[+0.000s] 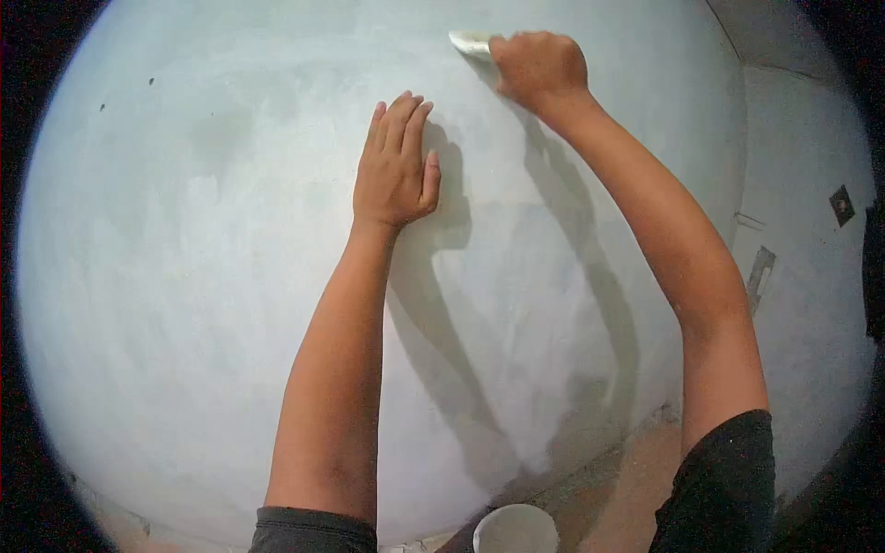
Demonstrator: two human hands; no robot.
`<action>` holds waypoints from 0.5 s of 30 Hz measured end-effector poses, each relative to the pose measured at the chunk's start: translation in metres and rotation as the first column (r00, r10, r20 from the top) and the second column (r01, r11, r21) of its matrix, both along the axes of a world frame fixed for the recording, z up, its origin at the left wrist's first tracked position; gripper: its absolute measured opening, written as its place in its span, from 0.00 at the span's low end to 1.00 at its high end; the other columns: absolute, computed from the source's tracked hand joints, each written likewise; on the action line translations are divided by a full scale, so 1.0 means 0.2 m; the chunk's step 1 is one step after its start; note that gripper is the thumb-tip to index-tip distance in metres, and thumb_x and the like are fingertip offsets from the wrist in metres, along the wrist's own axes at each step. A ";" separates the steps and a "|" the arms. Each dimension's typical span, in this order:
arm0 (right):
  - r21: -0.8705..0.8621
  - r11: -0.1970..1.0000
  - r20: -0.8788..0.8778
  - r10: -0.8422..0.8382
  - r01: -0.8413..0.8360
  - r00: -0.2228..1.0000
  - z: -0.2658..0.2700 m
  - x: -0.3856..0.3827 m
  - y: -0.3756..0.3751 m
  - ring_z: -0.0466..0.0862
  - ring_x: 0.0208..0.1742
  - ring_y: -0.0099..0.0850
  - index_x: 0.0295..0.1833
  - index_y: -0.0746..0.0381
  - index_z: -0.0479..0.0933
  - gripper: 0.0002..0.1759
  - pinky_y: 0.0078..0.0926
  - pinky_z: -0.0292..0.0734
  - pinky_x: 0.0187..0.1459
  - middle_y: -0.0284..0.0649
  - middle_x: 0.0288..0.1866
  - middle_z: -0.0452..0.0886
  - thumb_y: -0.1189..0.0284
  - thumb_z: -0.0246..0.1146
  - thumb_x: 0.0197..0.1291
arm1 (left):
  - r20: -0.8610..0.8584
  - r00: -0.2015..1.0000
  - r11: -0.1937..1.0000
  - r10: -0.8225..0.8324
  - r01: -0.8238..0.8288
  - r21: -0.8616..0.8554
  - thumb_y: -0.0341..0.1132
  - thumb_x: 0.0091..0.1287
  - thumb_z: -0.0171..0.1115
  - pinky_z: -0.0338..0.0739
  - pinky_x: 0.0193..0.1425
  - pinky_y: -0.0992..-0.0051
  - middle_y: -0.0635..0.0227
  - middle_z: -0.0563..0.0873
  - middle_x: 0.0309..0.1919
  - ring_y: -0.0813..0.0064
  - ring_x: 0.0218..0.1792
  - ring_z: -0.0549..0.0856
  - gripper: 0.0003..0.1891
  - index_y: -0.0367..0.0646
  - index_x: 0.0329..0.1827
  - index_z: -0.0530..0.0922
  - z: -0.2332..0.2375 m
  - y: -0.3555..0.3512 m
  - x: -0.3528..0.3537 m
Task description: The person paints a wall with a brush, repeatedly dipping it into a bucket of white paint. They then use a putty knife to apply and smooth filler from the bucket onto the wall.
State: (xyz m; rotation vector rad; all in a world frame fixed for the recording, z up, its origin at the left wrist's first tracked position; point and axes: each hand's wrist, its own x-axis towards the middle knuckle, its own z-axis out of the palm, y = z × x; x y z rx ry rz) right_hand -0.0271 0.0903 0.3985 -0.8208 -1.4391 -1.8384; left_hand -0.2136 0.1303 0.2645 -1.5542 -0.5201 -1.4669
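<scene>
In front of me is a pale wall (258, 304) with a patchy white coating. My right hand (542, 69) is raised high near its top, fingers closed in a fist around a small whitish tool (471, 43). The tool's pale, slightly curved end points left, close to the wall, while the rest is hidden in the fist; I cannot tell its exact kind. Lower and to the left, my left hand (396, 170) is held up toward the wall with fingers stretched out and nothing in it. Shadows of both arms fall on the wall to their right.
A round white bucket (516, 530) stands at the bottom, partly cut off by the frame. At right, an adjoining wall (802, 276) meets this one at a corner and bears a dark diamond-shaped plate (842, 205). Brownish floor (636, 479) shows along the wall's foot.
</scene>
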 end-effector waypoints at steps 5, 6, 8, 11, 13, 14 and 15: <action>-0.114 0.991 0.164 -0.055 0.074 0.985 -0.30 -0.09 0.01 0.83 0.22 0.35 0.25 0.56 0.77 0.01 0.33 0.76 0.24 0.40 0.24 0.81 0.74 0.62 0.43 | -0.022 0.999 0.999 -0.032 0.033 0.009 0.33 0.63 0.49 0.55 0.77 0.51 0.54 0.72 0.64 0.52 0.69 0.67 0.26 0.38 0.67 0.66 0.03 0.07 -0.14; -0.134 0.991 0.194 0.019 0.008 0.981 -0.36 -0.08 0.02 0.81 0.20 0.35 0.24 0.56 0.76 0.01 0.34 0.75 0.22 0.39 0.22 0.80 0.74 0.62 0.42 | -0.022 0.999 0.999 -0.040 0.040 0.006 0.33 0.63 0.49 0.55 0.77 0.51 0.54 0.72 0.64 0.52 0.69 0.67 0.26 0.38 0.67 0.66 0.03 0.07 -0.14; -0.240 0.968 0.217 -0.021 0.074 0.976 -0.44 -0.07 -0.01 0.81 0.20 0.35 0.22 0.56 0.75 0.02 0.33 0.74 0.21 0.39 0.20 0.79 0.74 0.62 0.41 | -0.030 0.999 0.999 -0.038 0.038 0.004 0.33 0.63 0.49 0.55 0.77 0.51 0.54 0.72 0.64 0.52 0.69 0.68 0.26 0.38 0.66 0.67 0.03 0.08 -0.15; -0.398 0.907 0.236 -0.042 0.136 0.971 -0.49 -0.05 -0.04 0.82 0.21 0.37 0.23 0.56 0.77 0.02 0.36 0.74 0.22 0.39 0.20 0.79 0.72 0.64 0.43 | -0.056 0.998 1.000 -0.030 0.031 0.003 0.34 0.64 0.49 0.55 0.77 0.51 0.54 0.72 0.64 0.53 0.69 0.68 0.25 0.38 0.66 0.67 0.03 0.10 -0.16; -0.469 0.865 0.207 -0.086 0.176 0.975 -0.45 -0.03 -0.07 0.82 0.22 0.38 0.23 0.56 0.79 0.02 0.37 0.74 0.23 0.40 0.20 0.80 0.71 0.66 0.43 | -0.082 0.997 1.000 -0.009 0.009 -0.002 0.34 0.64 0.49 0.54 0.78 0.52 0.53 0.72 0.64 0.53 0.70 0.68 0.25 0.37 0.65 0.67 0.05 0.12 -0.18; -0.540 0.815 0.182 -0.128 0.208 0.975 -0.42 -0.03 -0.09 0.82 0.23 0.39 0.24 0.55 0.81 0.03 0.39 0.74 0.25 0.40 0.20 0.80 0.69 0.67 0.44 | -0.085 0.996 1.000 -0.011 0.011 -0.001 0.34 0.64 0.49 0.54 0.78 0.52 0.53 0.72 0.64 0.53 0.70 0.68 0.25 0.37 0.65 0.67 0.05 0.13 -0.19; -0.550 0.812 0.102 -0.166 0.195 0.981 -0.37 -0.03 -0.09 0.82 0.25 0.42 0.26 0.54 0.83 0.05 0.41 0.74 0.27 0.40 0.21 0.81 0.65 0.70 0.45 | -0.092 0.996 1.000 -0.009 0.009 -0.008 0.34 0.64 0.49 0.54 0.78 0.52 0.53 0.72 0.64 0.54 0.70 0.67 0.25 0.37 0.65 0.67 0.05 0.15 -0.19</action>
